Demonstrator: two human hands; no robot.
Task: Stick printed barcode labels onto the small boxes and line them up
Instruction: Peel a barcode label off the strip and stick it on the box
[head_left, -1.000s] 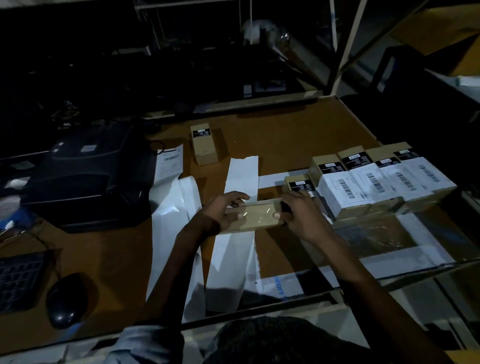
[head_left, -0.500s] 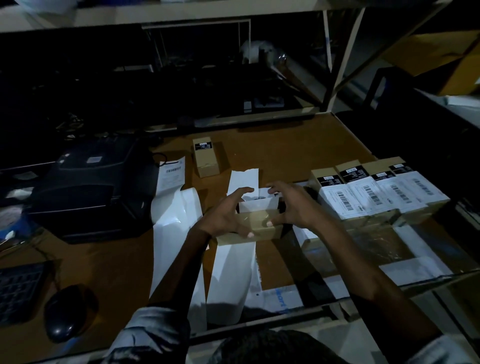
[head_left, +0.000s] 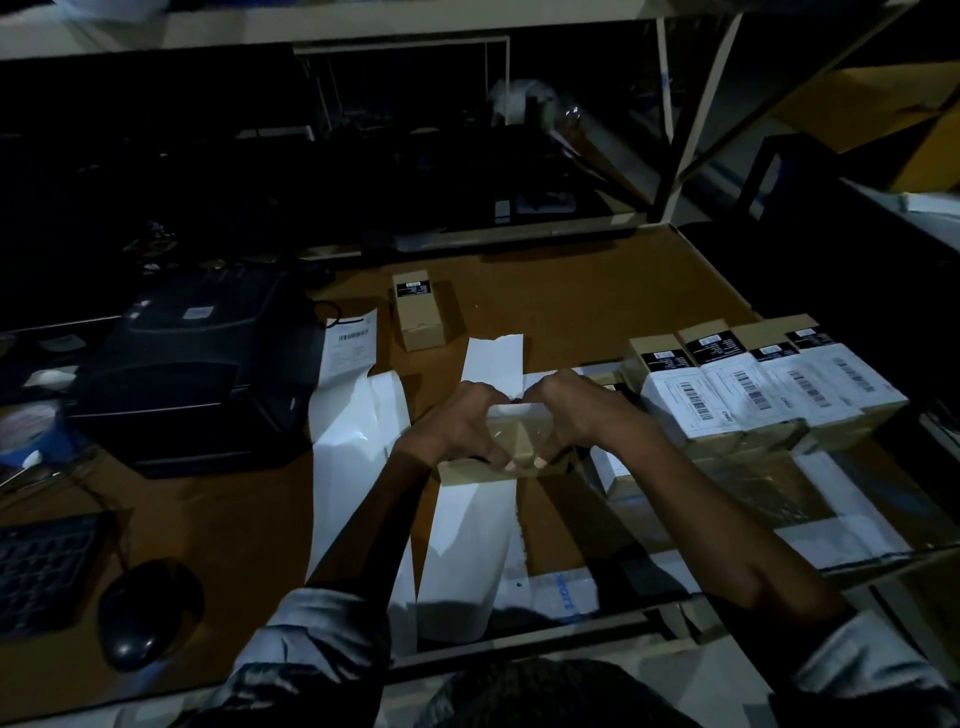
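Observation:
Both hands hold one small brown box (head_left: 511, 441) over the middle of the table. My left hand (head_left: 457, 423) grips its left side and my right hand (head_left: 576, 413) its right side, thumbs on the near edge. A white label (head_left: 511, 413) lies across the box's far top, between my fingers. On the right stands a row of several labelled boxes (head_left: 753, 384), white barcode labels facing up. One more labelled box (head_left: 618, 473) lies low beside my right wrist. A single brown box (head_left: 418, 317) stands apart at the back.
White strips of label backing paper (head_left: 358, 452) lie across the brown table (head_left: 597, 306). A black label printer (head_left: 197, 364) sits at the left with a printed label (head_left: 350, 348) coming out. A mouse (head_left: 145, 613) and keyboard (head_left: 41, 571) are at the near left. Shelf posts rise behind.
The box in my hands was turned and lifted slightly. A white label now lies on its far top, and both hands have closed in around it. The view tilted upward.

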